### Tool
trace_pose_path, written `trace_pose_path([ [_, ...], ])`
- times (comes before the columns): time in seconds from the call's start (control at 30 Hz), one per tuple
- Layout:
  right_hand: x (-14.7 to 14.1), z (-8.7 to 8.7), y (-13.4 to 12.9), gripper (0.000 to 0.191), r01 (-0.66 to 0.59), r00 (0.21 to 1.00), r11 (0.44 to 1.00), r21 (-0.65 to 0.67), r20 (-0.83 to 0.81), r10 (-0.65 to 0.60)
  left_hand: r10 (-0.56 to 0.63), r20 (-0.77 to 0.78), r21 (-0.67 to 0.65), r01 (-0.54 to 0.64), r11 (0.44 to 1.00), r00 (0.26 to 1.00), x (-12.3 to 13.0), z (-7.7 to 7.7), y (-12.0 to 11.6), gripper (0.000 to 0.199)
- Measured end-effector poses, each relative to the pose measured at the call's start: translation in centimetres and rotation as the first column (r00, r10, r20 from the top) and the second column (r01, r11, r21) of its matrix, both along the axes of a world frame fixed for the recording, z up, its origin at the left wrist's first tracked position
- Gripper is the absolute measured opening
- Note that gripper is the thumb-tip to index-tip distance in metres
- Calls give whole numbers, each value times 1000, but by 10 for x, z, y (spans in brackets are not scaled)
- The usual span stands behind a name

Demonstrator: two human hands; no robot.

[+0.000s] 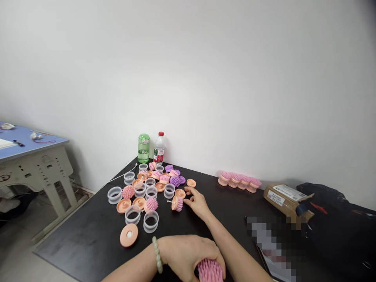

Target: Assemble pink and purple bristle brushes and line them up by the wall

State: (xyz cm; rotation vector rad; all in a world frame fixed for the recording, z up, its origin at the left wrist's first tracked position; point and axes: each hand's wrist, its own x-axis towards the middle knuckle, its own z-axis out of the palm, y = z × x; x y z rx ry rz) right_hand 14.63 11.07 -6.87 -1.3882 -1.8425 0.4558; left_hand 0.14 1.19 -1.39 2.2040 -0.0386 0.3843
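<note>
My left hand (192, 254), with a beaded bracelet on its wrist, curls round a pink bristle brush (210, 270) at the bottom edge; the lower part of the brush is cut off. Farther out, my right hand (197, 203) is open, thumb and index finger apart, fingertips close to a peach disc (180, 194). I cannot tell whether they touch it. A pink-bristled brush head (177, 203) with a small stem lies on its side by the thumb. Another peach disc (191, 183) rests just beyond the fingers.
Left of my right hand lie several clear rings (150, 222), peach discs (129, 235) and purple brush heads (175, 181). A green bottle (143, 149) and red-capped bottle (159, 149) stand behind. Assembled pink brushes (239, 181) line the wall, near a cardboard box (282, 197) and black bag (337, 231).
</note>
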Motion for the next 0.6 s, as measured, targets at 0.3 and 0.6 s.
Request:
trace_pose_path([
  [0.3, -7, -3, -10, 52, -69, 988, 985, 158, 151, 45, -114, -153, 45, 122, 991, 982, 0, -3, 7, 46],
  [0.6, -10, 2, -17, 48, -2, 971, 977, 212, 235, -50, -78, -166, 9, 81, 997, 983, 1, -14, 13, 57],
])
